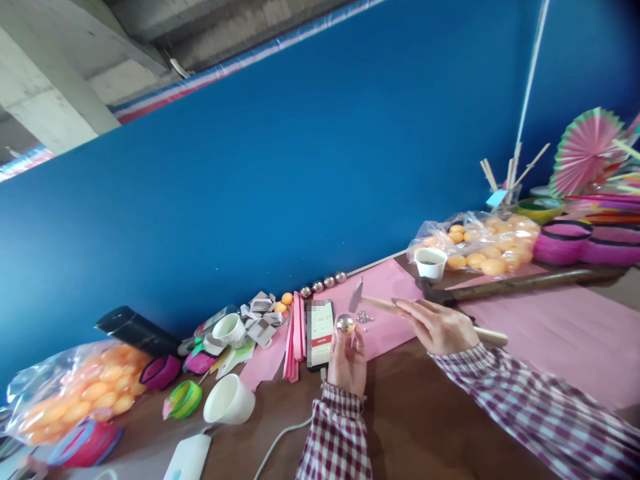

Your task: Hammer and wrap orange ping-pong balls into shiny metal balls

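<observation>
Up close, two checked sleeves (335,437) are stretched over the bench (400,407), maroon and white, gathered at the cuffs. A silvery ball (345,324), round and pebbled, a touch of orange seen at its lower edge, is pinched upright at the fingertips of the left grip (347,365). And on the other side, a smooth pale wooden handle is wrapped by the right grip (443,327): a hammer (377,304), firmly clasped, its grey metal head held just beyond the ball; whether the two touch cannot be told!

Beside the ball, tiny shiny pieces (365,317) are scattered on a pink sheet (397,283), and a phone (320,340) is laid flat to the left, its screen partly blurred. The brown bench top is busy: a white cup (230,399) is tipped on its side, pink strips (296,337) are bunched next to the phone, and orange balls are bundled in crinkled clear bags, one left (85,393), one right (493,245). Farther back, four more silvery balls (323,285) are lined up by a smooth blue partition (300,167), and above it all, raw concrete beams (50,73) are glimpsed
</observation>
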Tool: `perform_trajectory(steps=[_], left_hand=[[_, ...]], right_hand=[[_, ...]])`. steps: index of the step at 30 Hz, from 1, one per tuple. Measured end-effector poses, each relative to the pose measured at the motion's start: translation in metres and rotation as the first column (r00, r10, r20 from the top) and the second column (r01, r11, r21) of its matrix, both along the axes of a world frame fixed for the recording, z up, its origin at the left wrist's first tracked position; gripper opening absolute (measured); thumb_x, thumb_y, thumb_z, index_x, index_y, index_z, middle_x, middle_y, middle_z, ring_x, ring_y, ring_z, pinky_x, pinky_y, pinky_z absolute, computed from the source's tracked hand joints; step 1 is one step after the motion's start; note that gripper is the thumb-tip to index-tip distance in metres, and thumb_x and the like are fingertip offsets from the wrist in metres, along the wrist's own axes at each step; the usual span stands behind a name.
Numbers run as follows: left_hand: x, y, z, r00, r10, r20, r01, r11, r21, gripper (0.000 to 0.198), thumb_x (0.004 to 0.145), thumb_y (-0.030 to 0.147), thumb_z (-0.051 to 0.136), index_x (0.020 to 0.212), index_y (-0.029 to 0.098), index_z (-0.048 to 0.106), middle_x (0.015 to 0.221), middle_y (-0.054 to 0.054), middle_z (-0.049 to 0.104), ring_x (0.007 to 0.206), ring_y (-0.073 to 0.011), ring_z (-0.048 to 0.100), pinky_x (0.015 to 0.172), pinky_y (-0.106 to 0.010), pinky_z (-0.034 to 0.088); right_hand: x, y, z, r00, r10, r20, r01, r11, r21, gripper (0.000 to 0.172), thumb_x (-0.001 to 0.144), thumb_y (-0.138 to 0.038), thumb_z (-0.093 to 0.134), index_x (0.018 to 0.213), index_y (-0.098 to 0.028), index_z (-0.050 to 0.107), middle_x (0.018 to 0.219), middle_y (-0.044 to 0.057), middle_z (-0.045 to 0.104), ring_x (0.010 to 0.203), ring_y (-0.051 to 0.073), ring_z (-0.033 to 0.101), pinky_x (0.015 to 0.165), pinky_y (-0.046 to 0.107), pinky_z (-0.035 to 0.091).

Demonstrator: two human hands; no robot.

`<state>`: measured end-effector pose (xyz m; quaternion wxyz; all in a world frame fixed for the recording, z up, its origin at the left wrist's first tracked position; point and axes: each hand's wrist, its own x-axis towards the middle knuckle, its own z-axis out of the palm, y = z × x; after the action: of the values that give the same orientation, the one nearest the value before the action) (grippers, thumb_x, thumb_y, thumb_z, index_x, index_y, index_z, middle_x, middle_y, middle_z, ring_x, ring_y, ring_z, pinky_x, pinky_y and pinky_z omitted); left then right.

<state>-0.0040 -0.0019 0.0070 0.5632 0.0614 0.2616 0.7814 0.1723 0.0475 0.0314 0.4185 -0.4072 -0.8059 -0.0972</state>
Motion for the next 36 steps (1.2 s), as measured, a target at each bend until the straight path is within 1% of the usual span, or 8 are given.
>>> perform_trajectory(steps=[4,8,13,17,22,25,31,36], left_hand=[[0.0009,-0.0011,0.0006,1.0,0.007,0.018,-0.006,0.999,-0.046,0.017,0.083,0.015,0.046,0.075,0.014,0.061,0.081,-0.004,0.067,0.08,-0.0094,0.062,0.083,-0.024,0.048],[0.0009,-0.0011,0.0006,1.0,-0.006,0.015,0.006,1.0,-0.013,0.017,0.082,0.012,0.046,0.077,0.015,0.062,0.084,-0.004,0.067,0.081,-0.0097,0.062,0.083,-0.024,0.048],[-0.0005,0.0001,0.0001,0.999,0.002,0.053,-0.002,1.0,-0.004,0.021,0.083,0.009,0.043,0.076,0.014,0.063,0.083,-0.005,0.068,0.082,-0.0098,0.062,0.084,-0.025,0.048],[-0.0002,-0.0001,0.0002,0.998,-0.012,0.055,0.011,1.0,0.007,0.023,0.083,0.01,0.042,0.076,0.013,0.064,0.082,-0.005,0.068,0.083,-0.011,0.062,0.082,-0.025,0.049],[0.0008,-0.0009,0.0013,0.999,-0.041,0.035,0.041,0.999,0.001,0.022,0.083,0.011,0.044,0.077,0.013,0.065,0.08,-0.006,0.068,0.08,-0.0106,0.063,0.08,-0.024,0.049],[0.0009,-0.0014,0.0018,0.999,-0.041,0.036,0.041,0.999,0.0,0.023,0.083,0.011,0.043,0.076,0.013,0.065,0.08,-0.005,0.068,0.08,-0.0104,0.063,0.081,-0.024,0.049],[0.0003,-0.0012,0.0019,0.996,-0.066,0.053,0.066,0.998,0.004,0.026,0.085,0.014,0.04,0.08,0.012,0.065,0.089,-0.009,0.067,0.086,-0.0114,0.062,0.081,-0.022,0.049],[-0.0013,-0.0001,0.0014,0.996,-0.052,0.068,0.053,0.999,-0.006,0.025,0.086,0.016,0.04,0.083,0.011,0.064,0.094,-0.01,0.066,0.089,-0.0109,0.061,0.081,-0.019,0.048]], right_hand=[[-0.0015,-0.0016,-0.0008,0.999,0.025,0.035,-0.024,1.0,-0.018,0.03,0.086,-0.026,0.039,0.108,-0.025,0.058,0.079,0.002,0.066,0.065,0.01,0.059,0.058,0.02,0.04],[-0.0003,-0.0006,-0.0007,1.0,0.009,-0.01,-0.009,1.0,0.0,0.032,0.085,-0.025,0.039,0.113,-0.025,0.055,0.082,0.002,0.066,0.065,0.01,0.059,0.059,0.02,0.04],[0.0008,0.0009,0.0001,0.999,0.0,0.05,-0.001,1.0,0.013,0.03,0.085,-0.026,0.039,0.108,-0.026,0.059,0.076,0.002,0.066,0.063,0.009,0.058,0.057,0.019,0.039],[0.0027,0.0022,0.0015,0.999,-0.023,-0.025,0.023,0.999,0.023,0.032,0.084,-0.024,0.04,0.112,-0.024,0.057,0.081,0.001,0.066,0.066,0.009,0.059,0.058,0.018,0.04],[0.0011,0.0007,0.0015,1.0,0.011,0.018,-0.011,1.0,-0.008,0.03,0.085,-0.026,0.039,0.108,-0.026,0.058,0.081,0.001,0.067,0.066,0.01,0.06,0.06,0.019,0.04],[0.0005,0.0003,0.0011,1.0,0.004,-0.023,-0.004,1.0,-0.006,0.031,0.086,-0.025,0.038,0.111,-0.024,0.057,0.083,0.002,0.067,0.067,0.01,0.06,0.058,0.019,0.04],[-0.0011,-0.0005,-0.0006,1.0,0.019,0.013,-0.018,1.0,-0.02,0.03,0.085,-0.027,0.039,0.108,-0.025,0.059,0.081,0.002,0.067,0.064,0.01,0.059,0.057,0.019,0.039],[-0.0013,0.0,-0.0023,0.999,0.004,-0.037,-0.005,1.0,-0.014,0.032,0.086,-0.027,0.038,0.111,-0.024,0.057,0.083,0.003,0.067,0.065,0.01,0.059,0.058,0.018,0.04]])
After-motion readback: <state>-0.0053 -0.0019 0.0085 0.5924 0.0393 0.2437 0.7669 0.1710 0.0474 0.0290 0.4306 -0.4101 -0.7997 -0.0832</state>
